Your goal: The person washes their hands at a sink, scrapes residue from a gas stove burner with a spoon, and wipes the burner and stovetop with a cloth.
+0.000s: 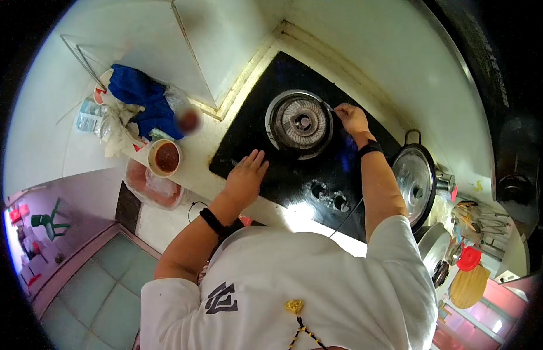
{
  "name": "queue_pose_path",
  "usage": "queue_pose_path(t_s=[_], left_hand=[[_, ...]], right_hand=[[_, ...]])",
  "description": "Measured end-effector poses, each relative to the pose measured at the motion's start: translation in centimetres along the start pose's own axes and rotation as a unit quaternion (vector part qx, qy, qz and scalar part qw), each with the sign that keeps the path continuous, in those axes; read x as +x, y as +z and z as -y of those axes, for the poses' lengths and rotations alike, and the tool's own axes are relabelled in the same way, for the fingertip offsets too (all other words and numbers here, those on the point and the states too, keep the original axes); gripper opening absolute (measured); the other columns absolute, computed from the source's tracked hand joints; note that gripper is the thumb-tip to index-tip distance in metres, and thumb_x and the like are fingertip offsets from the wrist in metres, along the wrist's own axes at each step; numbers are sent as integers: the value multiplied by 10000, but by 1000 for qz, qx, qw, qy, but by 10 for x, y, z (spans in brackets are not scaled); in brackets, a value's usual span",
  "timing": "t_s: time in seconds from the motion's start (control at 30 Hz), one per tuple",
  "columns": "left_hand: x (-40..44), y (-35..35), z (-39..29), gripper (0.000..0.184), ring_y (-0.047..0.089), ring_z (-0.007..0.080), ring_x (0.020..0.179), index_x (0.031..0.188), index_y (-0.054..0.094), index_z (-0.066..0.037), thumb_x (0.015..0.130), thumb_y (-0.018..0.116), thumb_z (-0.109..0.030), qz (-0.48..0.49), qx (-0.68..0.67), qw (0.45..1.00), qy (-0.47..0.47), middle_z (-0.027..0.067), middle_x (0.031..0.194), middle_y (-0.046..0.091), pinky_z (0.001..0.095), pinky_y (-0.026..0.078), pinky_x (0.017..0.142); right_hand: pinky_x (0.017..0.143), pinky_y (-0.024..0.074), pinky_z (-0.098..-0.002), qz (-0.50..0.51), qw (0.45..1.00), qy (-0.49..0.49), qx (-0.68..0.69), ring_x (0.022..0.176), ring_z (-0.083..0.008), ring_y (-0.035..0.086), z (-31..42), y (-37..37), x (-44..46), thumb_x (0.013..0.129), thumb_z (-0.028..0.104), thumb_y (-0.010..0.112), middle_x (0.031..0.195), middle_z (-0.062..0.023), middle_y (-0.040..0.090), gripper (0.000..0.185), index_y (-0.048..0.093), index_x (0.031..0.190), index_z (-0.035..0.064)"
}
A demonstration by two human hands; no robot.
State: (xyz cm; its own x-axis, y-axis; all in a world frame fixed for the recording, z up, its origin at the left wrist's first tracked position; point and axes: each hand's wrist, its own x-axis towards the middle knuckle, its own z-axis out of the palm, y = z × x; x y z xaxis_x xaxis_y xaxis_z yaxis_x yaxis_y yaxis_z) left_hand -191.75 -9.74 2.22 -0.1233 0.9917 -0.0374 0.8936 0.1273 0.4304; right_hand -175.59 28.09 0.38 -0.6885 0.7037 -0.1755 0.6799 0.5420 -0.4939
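Note:
A black glass-topped stove (pixel 260 99) lies on the counter ahead of me, with a round burner (pixel 305 121) inside a metal ring (pixel 271 131). My left hand (pixel 246 175) rests flat on the stove's near left part, fingers stretched out and holding nothing. At the ring's right side, my right hand (pixel 351 118) is pinched closed on a thin metallic piece (pixel 329 107). Whether that piece belongs to the ring I cannot make out. Two control knobs (pixel 330 197) show on the stove's front part, beside a bright reflection.
A lidded pan (pixel 414 181) stands right of the stove. On the left are a bowl of red sauce (pixel 167 157), a blue cloth (pixel 137 93), crumpled plastic bags (pixel 115 131) and a tub of reddish food (pixel 146 184). Walls meet behind the stove. A cable (pixel 347 217) crosses its front.

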Motion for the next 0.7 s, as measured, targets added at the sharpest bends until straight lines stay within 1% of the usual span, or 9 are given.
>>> queue_pose_path(t_s=[0.1,0.13,0.23,0.27,0.3,0.4,0.47,0.57,0.7], left_hand=[[-1,3,1,488,397,316,1391,1308,577,-19,822,538,-42,-7,1,1000,2,173,1486,430,417,345,1140],[0,1,0,488,397,316,1391,1308,577,-19,822,538,-42,-9,3,1000,-1,173,1486,430,417,345,1140],[-1,-4,-1,489,394,315,1393,1309,578,-23,822,539,-41,10,3,1000,1,172,1484,433,415,343,1143],[-1,-2,0,490,388,312,1398,1311,578,-25,823,540,-43,4,-6,1000,0,171,1486,429,413,337,1147],[-1,-1,1,490,381,310,1402,1312,577,-26,824,541,-44,-1,-17,1000,-3,170,1489,426,412,332,1151],[-2,-2,1,491,362,305,1414,1318,573,-27,828,542,-49,6,-17,1000,-4,166,1495,419,409,320,1158],[-2,1,3,525,353,311,1417,1337,552,-26,813,569,-53,10,-16,1000,-2,167,1506,399,412,310,1163],[-2,0,3,558,344,320,1420,1355,531,-25,801,594,-59,20,-21,1000,-1,168,1517,379,416,297,1170],[-1,-3,3,493,359,295,1417,1324,573,-33,832,546,-63,10,-5,1000,2,158,1493,427,400,312,1160]], right_hand=[[795,511,-407,9,999,-38,-9,904,-334,659,49,-2,19,898,209,626,974,-124,707,159,708,996,115],[802,510,-409,8,996,-73,-45,913,-334,660,60,5,29,890,204,628,979,-121,709,154,710,994,126],[810,510,-405,41,995,-85,-42,927,-328,661,55,-7,34,889,210,628,986,-117,711,158,711,995,126],[809,509,-391,49,993,-92,-48,921,-315,661,47,-16,31,886,205,640,986,-110,713,152,711,990,121],[826,501,-342,82,995,-49,-18,883,-244,661,40,-26,27,904,144,651,943,-95,709,118,696,977,63],[823,500,-336,85,994,-59,-18,878,-209,653,40,-17,41,893,142,674,922,-84,707,114,696,965,57],[818,499,-330,109,988,-108,-3,869,-203,649,84,-10,53,887,146,680,916,-89,706,109,698,947,58],[802,499,-330,151,973,-170,-41,849,-197,643,84,-14,69,882,147,686,908,-94,705,103,698,936,60],[789,494,-329,184,978,-91,-39,855,-228,650,49,-24,87,872,120,670,885,-101,700,79,695,907,53]])
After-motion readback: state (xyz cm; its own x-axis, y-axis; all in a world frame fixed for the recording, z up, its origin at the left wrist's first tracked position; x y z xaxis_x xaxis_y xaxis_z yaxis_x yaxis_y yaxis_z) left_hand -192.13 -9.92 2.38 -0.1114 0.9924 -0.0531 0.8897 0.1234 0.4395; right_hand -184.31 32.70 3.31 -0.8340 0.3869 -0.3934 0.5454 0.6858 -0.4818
